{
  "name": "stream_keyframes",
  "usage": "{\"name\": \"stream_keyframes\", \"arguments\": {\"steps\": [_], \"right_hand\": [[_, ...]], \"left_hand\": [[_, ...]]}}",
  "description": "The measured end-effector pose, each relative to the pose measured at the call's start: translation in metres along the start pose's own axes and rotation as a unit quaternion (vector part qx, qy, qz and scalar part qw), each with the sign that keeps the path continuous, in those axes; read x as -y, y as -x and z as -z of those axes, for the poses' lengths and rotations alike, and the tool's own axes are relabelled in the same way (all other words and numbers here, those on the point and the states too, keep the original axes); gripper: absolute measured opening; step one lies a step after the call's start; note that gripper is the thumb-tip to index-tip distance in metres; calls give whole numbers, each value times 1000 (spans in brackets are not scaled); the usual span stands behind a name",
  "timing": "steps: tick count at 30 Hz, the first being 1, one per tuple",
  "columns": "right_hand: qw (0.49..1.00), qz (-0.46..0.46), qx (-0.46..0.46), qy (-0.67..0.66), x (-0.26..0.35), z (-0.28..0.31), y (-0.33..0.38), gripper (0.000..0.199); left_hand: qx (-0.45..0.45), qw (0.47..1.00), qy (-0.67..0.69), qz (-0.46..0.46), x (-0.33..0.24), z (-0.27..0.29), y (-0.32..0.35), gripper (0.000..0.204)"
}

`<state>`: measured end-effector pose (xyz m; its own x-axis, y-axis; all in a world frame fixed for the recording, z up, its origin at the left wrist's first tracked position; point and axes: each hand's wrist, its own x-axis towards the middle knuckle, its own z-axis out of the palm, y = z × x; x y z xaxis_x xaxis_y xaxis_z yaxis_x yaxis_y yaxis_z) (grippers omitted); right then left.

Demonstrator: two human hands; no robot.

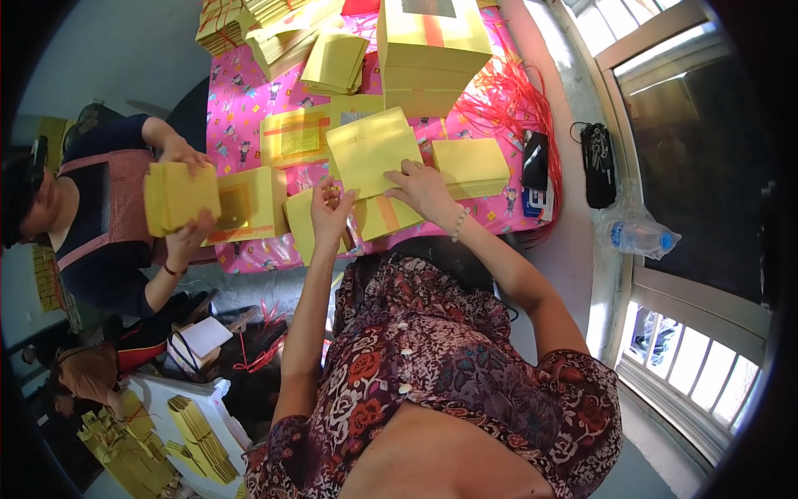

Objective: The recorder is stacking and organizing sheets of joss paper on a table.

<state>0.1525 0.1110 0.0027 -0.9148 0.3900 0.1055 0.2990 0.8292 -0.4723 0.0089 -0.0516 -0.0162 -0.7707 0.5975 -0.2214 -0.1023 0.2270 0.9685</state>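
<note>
At the frame's centre the left hand (331, 209) is raised with its fingers pinched on the lower left corner of a yellow sheet (371, 150), while the right hand (424, 188), a bead bracelet (458, 224) on its wrist, lies with fingers spread on the sheet's lower right edge. The sheet is thin, plain pale yellow, roughly square and tilted, lifted slightly over a stack (387, 213) with an orange stripe at the near edge of the pink table (249, 108). Just right of it sits a neat yellow pile (471, 165), with a dark phone (534, 160) beyond. At left, another person's hands (184, 195) clasp a thick yellow bundle (179, 196). Further up the frame lie more yellow stacks (334, 63), a tall block (431, 51) and loose red strings (504, 93).
</note>
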Motion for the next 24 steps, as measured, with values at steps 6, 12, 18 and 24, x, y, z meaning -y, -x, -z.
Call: {"name": "stream_keyframes", "arguments": {"steps": [6,12,18,24], "right_hand": [[999,4,-37,2,3,3,5,34],[964,-129,-228,-53,-14,15,16,52],[698,-365,-40,-615,-39,44,31,40],[746,-320,-177,-557,-88,44,55,22]], "left_hand": [[-8,946,257,196,1,8,-13,30],[66,919,304,244,-22,10,-9,38],[111,913,327,216,-51,-15,4,41],[102,966,203,124,-51,-40,16,39]]}}
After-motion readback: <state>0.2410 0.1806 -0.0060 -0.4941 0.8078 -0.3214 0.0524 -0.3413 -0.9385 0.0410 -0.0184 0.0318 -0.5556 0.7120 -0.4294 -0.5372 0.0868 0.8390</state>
